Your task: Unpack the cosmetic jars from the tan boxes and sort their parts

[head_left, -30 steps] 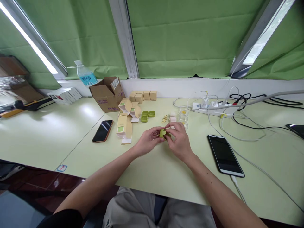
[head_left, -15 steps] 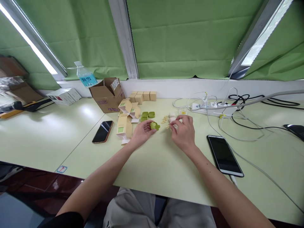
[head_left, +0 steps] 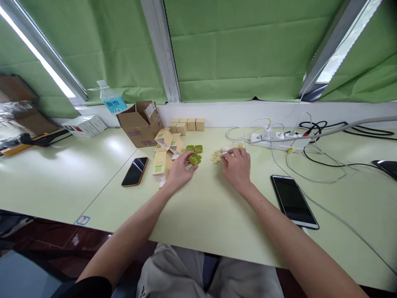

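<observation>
My left hand (head_left: 180, 171) is closed on a small green cup-like piece with a lobed rim (head_left: 195, 159), held low over the table. Just behind it are small green square containers (head_left: 198, 148), partly hidden by the hand. My right hand (head_left: 238, 167) has thumb and fingers pinched together low over the table; what sits between the fingertips is too small to make out. Left of those fingertips lies a little group of curved yellow pieces (head_left: 215, 156). Pale small blocks (head_left: 225, 149) show behind the right hand, partly covered by it.
Opened cream cartons (head_left: 161, 162) lie left of my left hand, beside a phone (head_left: 135, 171). Behind them stand a brown cardboard box (head_left: 141, 128) and several small tan boxes (head_left: 191, 124). A power strip (head_left: 279, 142) with cables and another phone (head_left: 294, 200) are on the right.
My left hand has drawn back leftward with the green piece, which is now tipped differently. My right hand has shifted slightly left and its fingertips now hide the thin yellow piece seen there before.
</observation>
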Demonstrator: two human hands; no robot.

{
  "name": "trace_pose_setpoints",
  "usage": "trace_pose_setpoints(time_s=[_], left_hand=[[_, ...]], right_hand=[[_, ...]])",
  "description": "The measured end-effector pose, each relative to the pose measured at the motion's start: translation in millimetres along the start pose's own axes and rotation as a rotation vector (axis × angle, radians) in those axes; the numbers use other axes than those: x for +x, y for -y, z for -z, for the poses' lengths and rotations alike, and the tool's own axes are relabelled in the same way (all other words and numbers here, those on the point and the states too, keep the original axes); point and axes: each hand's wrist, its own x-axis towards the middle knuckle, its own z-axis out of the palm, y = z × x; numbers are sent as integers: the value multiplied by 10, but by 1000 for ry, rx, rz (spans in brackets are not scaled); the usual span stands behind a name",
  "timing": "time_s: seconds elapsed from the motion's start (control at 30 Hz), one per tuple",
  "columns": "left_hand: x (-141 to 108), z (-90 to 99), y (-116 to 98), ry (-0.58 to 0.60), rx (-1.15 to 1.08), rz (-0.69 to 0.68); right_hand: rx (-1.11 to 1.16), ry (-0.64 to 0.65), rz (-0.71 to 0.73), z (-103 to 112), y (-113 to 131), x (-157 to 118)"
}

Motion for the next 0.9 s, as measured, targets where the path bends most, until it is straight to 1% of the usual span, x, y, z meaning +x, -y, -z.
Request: trace_pose_setpoints(time_s=[0.1,0.2,0.27,0.33,0.4,0.47,0.53,0.63,0.73,0.9], left_hand=[[60,34,-69,-3,205,-42],[179,30,-152,31,445,-116],[288,-9,-188,102,578,-135],[405,-70,-194,177,691,-121],[504,-132,-170,246,808,-109],[566,-175,-128,301,929,-127],[587,-190,-82,324,1020,-162],[572,-173,-40,305,1086,-216],[559,-149,-44,291,1143,-259],[579,-144,-106,322,1266,-251]], right_hand=[[19,-4,68,212,78,-247],[85,37,183,303,222,-416],[132,69,263,288,305,-468],[166,107,344,241,350,-493],[192,158,415,194,358,-514],[220,213,462,166,343,-538],[237,254,479,159,327,-560],[241,297,480,167,326,-572],[247,337,486,170,346,-572],[251,391,509,162,361,-585]])
